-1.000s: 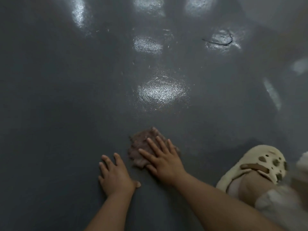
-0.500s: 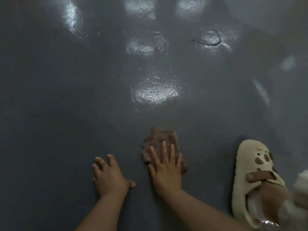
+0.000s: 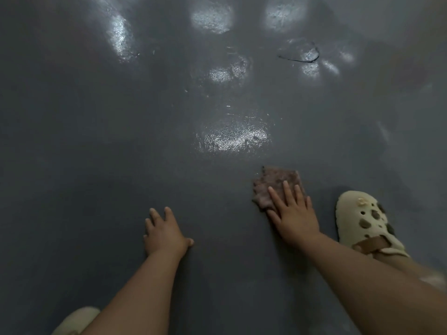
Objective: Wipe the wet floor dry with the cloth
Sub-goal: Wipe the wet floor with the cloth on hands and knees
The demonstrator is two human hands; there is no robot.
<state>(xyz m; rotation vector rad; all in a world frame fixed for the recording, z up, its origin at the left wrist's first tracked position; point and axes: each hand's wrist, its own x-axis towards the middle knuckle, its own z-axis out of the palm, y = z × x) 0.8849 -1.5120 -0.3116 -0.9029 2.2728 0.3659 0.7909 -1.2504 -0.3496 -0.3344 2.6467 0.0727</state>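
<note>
A small brown cloth (image 3: 275, 183) lies flat on the dark grey floor (image 3: 96, 165). My right hand (image 3: 294, 215) presses down on the cloth's near half, fingers straight and slightly spread. My left hand (image 3: 164, 232) rests palm-down on the bare floor to the left, fingers apart, holding nothing. A shiny wet patch (image 3: 234, 139) glistens just beyond the cloth, and more wet patches (image 3: 121, 39) shine farther away.
My right foot in a cream clog (image 3: 367, 221) stands just right of the cloth hand. The toe of the other cream clog (image 3: 77, 320) shows at the bottom left. A thin dark curved strand (image 3: 300, 59) lies on the wet floor far ahead.
My right hand has slid the cloth to the right, away from my left hand, toward the clog. The left hand stays planted on the floor.
</note>
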